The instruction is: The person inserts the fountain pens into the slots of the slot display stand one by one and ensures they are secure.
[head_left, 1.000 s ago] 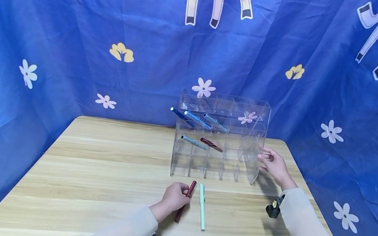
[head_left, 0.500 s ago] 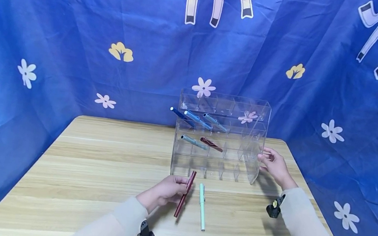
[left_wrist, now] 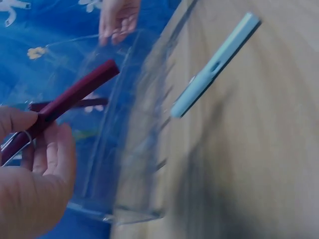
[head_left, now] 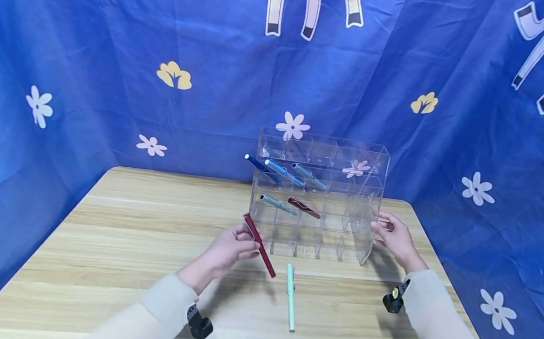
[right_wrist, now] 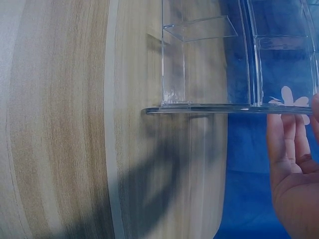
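Observation:
My left hand pinches a dark red pen between thumb and fingers, raised above the table just in front of the clear rack's left side. The pen tilts, its clip end up and left; in the left wrist view the pen shows its wire clip by the thumb. At the clear acrylic rack, my right hand touches the right side panel with its fingertips. In the right wrist view those fingers are fairly straight against the panel. A mint green pen lies on the table.
Three blue-toned pens, one of them light blue, lie in an upper row of the rack. Below them are a teal pen and a dark red-brown pen. Blue printed cloth hangs behind the wooden table.
My left hand has lifted the dark red pen off the table, moved it up and left toward the rack, and turned it to slant the other way. The right hand has stayed put.

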### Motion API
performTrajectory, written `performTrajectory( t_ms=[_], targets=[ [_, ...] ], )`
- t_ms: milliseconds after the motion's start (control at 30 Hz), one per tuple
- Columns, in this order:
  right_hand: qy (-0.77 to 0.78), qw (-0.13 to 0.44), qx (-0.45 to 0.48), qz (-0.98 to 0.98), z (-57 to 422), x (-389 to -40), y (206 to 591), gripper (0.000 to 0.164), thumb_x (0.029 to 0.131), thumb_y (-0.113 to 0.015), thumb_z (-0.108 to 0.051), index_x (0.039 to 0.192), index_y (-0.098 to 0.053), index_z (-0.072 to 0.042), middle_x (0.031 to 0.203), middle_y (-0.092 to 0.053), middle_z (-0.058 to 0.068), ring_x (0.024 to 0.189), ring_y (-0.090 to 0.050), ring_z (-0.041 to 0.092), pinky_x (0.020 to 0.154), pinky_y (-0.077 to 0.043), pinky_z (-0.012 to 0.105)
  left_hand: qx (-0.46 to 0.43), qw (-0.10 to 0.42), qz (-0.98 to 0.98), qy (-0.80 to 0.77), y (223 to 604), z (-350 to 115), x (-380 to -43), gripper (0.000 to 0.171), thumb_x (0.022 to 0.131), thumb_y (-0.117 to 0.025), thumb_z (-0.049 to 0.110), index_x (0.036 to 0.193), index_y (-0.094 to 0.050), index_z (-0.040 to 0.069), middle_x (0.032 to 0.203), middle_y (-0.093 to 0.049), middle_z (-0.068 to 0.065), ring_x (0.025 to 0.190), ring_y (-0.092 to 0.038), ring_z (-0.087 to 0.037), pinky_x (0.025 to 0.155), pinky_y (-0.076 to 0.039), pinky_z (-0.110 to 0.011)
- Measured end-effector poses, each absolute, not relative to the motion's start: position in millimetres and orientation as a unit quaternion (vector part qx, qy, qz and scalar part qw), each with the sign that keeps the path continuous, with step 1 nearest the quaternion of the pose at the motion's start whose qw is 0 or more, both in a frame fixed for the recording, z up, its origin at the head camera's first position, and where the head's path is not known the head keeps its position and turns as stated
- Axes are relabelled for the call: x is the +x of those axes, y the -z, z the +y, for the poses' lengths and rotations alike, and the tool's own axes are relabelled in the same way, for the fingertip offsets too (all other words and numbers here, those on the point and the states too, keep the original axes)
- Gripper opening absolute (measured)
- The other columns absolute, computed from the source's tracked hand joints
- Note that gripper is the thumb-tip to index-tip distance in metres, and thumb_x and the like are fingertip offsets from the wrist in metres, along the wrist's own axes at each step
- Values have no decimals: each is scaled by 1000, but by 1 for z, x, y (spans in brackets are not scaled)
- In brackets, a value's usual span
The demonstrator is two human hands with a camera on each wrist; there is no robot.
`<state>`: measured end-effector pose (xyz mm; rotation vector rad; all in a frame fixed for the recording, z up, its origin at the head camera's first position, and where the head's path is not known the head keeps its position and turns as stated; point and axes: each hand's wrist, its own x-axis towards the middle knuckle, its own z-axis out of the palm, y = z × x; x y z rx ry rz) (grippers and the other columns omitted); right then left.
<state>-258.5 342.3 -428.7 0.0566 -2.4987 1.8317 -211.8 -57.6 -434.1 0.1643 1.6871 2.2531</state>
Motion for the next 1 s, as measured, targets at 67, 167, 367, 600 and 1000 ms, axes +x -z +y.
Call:
performTrajectory(
  t_ms=[67,167,367,600,1000],
  targets=[
    [-591,22,18,-806,342,-258,428,48,97,-55,-10,137,-38,9,125,-46,38,88,-58,-2,82,-54,43,37,127,590,-796,429,-62,-216,25,81,-57,-15,104,-52,-6,92,-68,-7,85,-66,-18,82,-54,-33],
    [-589,22,17,-808,342,-258,428,49,97,-55,-11,138,-37,9,125,-46,37,88,-58,-1,82,-54,44,4,71,592,-803,420,-69,-222,24,81,-58,-15,101,-53,-2,91,-69,-6,82,-66,-14,80,-55,-30],
    [-583,21,15,-812,343,-259,430,49,98,-55,-13,138,-38,7,126,-46,37,92,-58,3,85,-51,49,-40,-49,585,-808,403,-76,-232,28,80,-62,-14,100,-54,3,90,-70,-5,81,-65,-10,77,-55,-29],
    [-579,22,13,-815,342,-259,429,49,98,-55,-14,138,-39,7,126,-47,36,94,-58,5,83,-54,44,-51,-148,559,-814,396,-77,-244,31,79,-63,-17,98,-53,6,83,-69,3,79,-67,-11,71,-56,-25],
    [-583,24,11,-812,342,-259,430,47,98,-55,-11,137,-39,8,125,-47,36,88,-58,0,79,-56,39,-54,-213,586,-780,400,-66,-258,31,77,-66,-17,99,-54,1,102,-66,-25,82,-67,-16,77,-55,-25]
  ],
)
